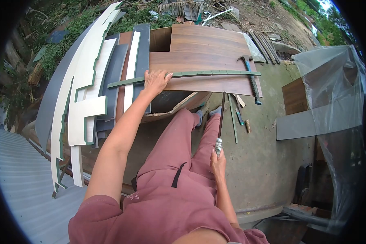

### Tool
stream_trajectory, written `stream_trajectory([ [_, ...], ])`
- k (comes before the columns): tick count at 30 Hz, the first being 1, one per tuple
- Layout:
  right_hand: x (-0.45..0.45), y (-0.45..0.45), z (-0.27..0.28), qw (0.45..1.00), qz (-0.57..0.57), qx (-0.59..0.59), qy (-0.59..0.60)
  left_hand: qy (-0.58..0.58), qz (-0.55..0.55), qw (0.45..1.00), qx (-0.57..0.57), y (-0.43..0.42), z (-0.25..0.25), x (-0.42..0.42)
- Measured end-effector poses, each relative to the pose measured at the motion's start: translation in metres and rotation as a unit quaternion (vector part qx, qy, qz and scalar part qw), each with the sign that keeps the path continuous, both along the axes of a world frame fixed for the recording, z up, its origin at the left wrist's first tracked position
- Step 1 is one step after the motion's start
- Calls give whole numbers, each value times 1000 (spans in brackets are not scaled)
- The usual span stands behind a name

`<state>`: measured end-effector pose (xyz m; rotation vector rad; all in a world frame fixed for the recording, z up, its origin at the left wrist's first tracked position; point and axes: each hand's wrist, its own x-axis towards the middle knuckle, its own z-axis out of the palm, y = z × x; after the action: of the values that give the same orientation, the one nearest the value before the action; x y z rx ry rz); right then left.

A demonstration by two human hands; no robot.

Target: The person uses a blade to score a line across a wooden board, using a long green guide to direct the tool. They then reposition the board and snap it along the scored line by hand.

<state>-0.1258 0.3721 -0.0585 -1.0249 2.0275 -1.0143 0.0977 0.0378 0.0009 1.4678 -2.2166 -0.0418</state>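
My left hand [155,82] is closed over a long, narrow green strip [207,73] and holds it against the brown wood-grain board [203,44]. Thin cross lines mark the strip at intervals. Low near my right thigh, my right hand [218,162] grips the silvery wrapped handle of what looks like a handsaw [221,118]. Its long dark blade is seen edge-on and points up to the board's near edge. A claw hammer [251,79] lies across the board's right end, its handle hanging past the edge. The green strip reaches the hammer.
White notched panels with green edges [94,77] and grey boards [117,77] are stacked at left. On the concrete floor [256,162] lie offcuts [233,118] and a blue-handled tool [239,118]. Plastic sheeting [333,77] drapes over boards at right. Corrugated metal [20,171] is lower left.
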Motion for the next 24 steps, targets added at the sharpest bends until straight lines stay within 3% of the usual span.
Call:
stream_trajectory([
  [1,1,8,10,998,-25,59,-28,-5,-17,999,33,1,1,-4],
  [5,-2,18,13,998,-58,25,14,-26,-18,996,78,-4,4,-29],
  [7,3,7,38,999,-41,-22,27,-6,-42,996,72,-6,0,-45],
  [11,13,-14,70,1000,2,1,-9,-13,-49,994,101,-13,4,-57],
  [13,22,-31,72,984,41,-79,155,6,-51,994,96,-17,6,-56],
  [14,24,-38,77,997,15,-36,69,6,-50,994,95,-21,6,-57],
  [17,26,-71,67,981,23,-132,139,1,-13,991,134,-20,7,-62],
  [19,30,-96,74,986,34,-108,121,-22,54,988,144,-17,3,-66],
  [24,40,-125,76,990,64,-72,99,-5,59,994,96,-15,0,-67],
])
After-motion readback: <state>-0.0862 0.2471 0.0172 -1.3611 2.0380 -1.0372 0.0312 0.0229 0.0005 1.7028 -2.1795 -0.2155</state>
